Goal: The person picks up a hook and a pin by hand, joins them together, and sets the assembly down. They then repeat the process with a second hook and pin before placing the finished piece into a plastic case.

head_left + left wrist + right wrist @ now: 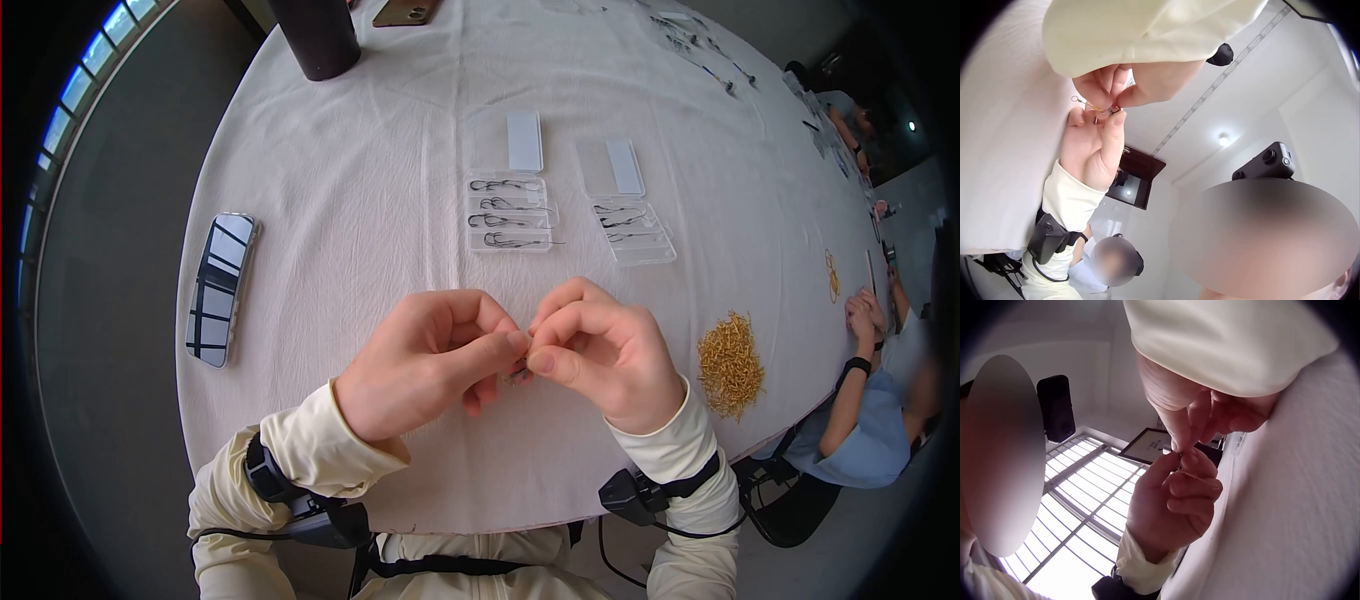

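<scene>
In front of the chest my left hand (425,365) and right hand (610,360) meet fingertip to fingertip. A thin gold wire piece with a ring at one end (1075,99) sticks out from the left hand's pinch. Between the thumbs and index fingers shows a small dark piece (1114,110), which the right fingertips pinch; its shape is mostly hidden by the fingers. Beyond the hands lie two clear plastic boxes, the left box (509,250) and the right box (650,255), lids open, with dark fish hooks (505,220) in their compartments.
A heap of small gold metal pieces (730,365) lies right of the right hand. To the left is a phone (220,290); a dark cup (315,40) and another phone (405,12) stand farther back. Another person (870,420) sits at the table's right edge.
</scene>
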